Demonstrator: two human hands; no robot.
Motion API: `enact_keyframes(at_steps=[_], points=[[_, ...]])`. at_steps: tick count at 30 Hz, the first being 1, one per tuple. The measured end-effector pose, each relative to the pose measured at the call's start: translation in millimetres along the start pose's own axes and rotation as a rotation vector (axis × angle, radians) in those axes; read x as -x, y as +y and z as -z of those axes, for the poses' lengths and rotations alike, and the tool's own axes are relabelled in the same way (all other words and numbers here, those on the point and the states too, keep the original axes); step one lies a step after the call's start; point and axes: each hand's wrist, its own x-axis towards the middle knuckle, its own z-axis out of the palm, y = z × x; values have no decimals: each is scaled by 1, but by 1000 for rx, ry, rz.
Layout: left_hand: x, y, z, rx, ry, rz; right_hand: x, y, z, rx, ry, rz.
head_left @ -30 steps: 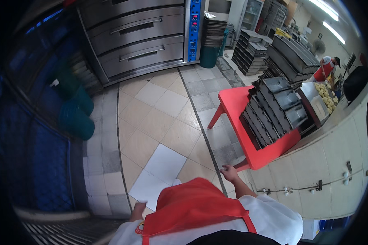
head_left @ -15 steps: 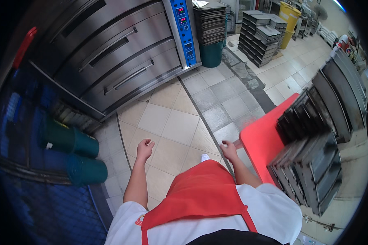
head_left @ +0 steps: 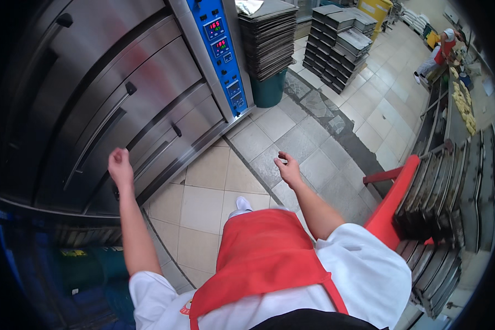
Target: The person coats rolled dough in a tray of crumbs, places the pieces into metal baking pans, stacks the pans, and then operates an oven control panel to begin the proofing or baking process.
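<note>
My left hand (head_left: pixel 119 162) is raised before the steel deck oven (head_left: pixel 203 113), near a long door handle (head_left: pixel 98 143), with its fingers curled; contact with the handle is not clear. My right hand (head_left: pixel 287 166) hangs over the tiled floor to the right, fingers loosely bent and apart, holding nothing. The blue control panel (head_left: pixel 219 60) runs up the oven's right side. My red apron (head_left: pixel 261 247) and one white shoe (head_left: pixel 243 203) show below my hands.
Blackened trays (head_left: pixel 261 38) sit stacked on a green bin (head_left: pixel 268 88). Pan stacks (head_left: pixel 335 52) stand on the floor behind; more pans (head_left: pixel 440 192) rest on a red plastic table (head_left: pixel 388 214). A co-worker (head_left: pixel 444 49) stands at a long worktable (head_left: pixel 454 132). Green bins (head_left: pixel 93 269) are lower left.
I have moved toward the oven and turned rightward, so it fills more of the left side. My left hand has risen to the oven front; the red table sits farther right.
</note>
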Motion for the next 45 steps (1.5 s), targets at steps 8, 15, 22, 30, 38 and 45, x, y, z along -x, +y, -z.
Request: enact_keyframes(at_steps=[8, 15, 22, 30, 38, 45], points=[[-175, -1, -95, -1171, -44, -155, -218, -23, -141, -111, -90, -126], [-237, -48, -138, -1224, -124, -193, -487, -7, -255, -228, -89, -106], [-251, -64, -148, -1148, -157, -173, -593, -6, -310, -337, -57, -252], [-245, -69, -125, -879, -232, -35, -580, 180, -329, 537, -270, -42], [-243, -97, -115, -838, -148, 27, -625, 248, -373, 1101, -712, 9], [-249, -93, -98, -968, -195, 19, -634, 260, -375, 1207, -737, 228]])
